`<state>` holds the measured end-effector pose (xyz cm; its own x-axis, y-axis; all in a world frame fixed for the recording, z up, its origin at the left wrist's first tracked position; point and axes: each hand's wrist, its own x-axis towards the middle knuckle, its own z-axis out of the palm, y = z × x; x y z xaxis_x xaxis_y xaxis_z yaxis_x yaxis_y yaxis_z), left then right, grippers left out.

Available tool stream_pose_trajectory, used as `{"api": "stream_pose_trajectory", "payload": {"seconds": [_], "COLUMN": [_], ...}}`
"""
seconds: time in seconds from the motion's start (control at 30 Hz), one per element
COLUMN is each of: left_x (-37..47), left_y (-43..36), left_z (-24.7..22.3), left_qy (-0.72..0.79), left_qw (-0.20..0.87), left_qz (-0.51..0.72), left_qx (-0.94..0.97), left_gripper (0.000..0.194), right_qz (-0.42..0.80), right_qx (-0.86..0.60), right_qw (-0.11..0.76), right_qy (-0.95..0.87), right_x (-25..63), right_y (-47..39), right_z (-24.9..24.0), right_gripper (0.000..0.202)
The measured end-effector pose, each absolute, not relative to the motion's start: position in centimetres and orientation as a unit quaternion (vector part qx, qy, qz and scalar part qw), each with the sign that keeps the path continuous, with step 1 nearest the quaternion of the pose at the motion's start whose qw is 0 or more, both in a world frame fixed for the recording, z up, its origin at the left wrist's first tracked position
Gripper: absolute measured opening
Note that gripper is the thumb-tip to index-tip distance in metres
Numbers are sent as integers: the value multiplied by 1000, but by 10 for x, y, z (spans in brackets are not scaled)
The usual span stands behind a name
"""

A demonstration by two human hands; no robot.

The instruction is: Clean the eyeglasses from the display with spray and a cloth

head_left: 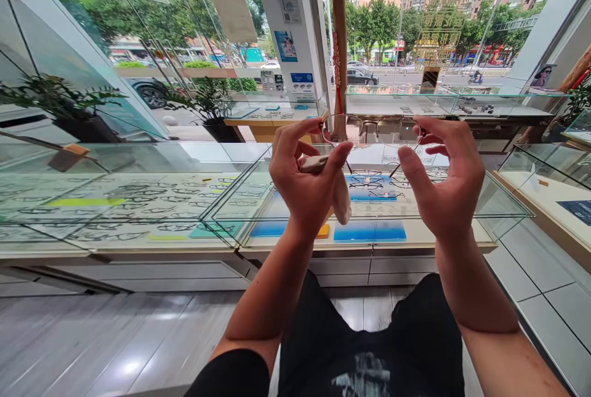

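A pair of thin-rimmed eyeglasses is held up in front of me, above the glass counter. My left hand is closed, pinching one side of the frame between thumb and fingers. A pale cloth is tucked in that same hand and hangs down beside the palm. On the other side, my right hand pinches the opposite end of the frame. Thin rims and temples are hard to make out against the bright background. More spectacle frames lie on blue panels inside the counter, beyond and below my hands.
The glass display counter runs across in front of my knees. Rows of spectacle frames fill its left section. Another glass case stands at right. Behind are a wooden post, a potted plant and large windows onto a street.
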<state>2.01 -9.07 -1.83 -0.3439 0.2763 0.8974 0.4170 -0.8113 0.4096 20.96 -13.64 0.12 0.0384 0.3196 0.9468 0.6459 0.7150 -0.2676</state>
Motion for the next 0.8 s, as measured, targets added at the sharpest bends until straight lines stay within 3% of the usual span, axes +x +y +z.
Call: {"api": "stream_pose_trajectory", "payload": {"seconds": [0.43, 0.8], "left_x": [19, 16], "left_y": [-86, -99], "left_z": [-27, -20], "left_qy": [-304, -318], "left_qw": [-79, 131], "left_qz": [-762, -739], "left_qx": [-566, -580], "left_gripper": [30, 42], "right_qz": [-114, 11], "right_qx": [-341, -378], "right_qw": [640, 634], "right_qy": [-680, -674], "right_x": [204, 211], "right_y": [-135, -120], "right_z": [2, -11], "right_gripper": [28, 25]}}
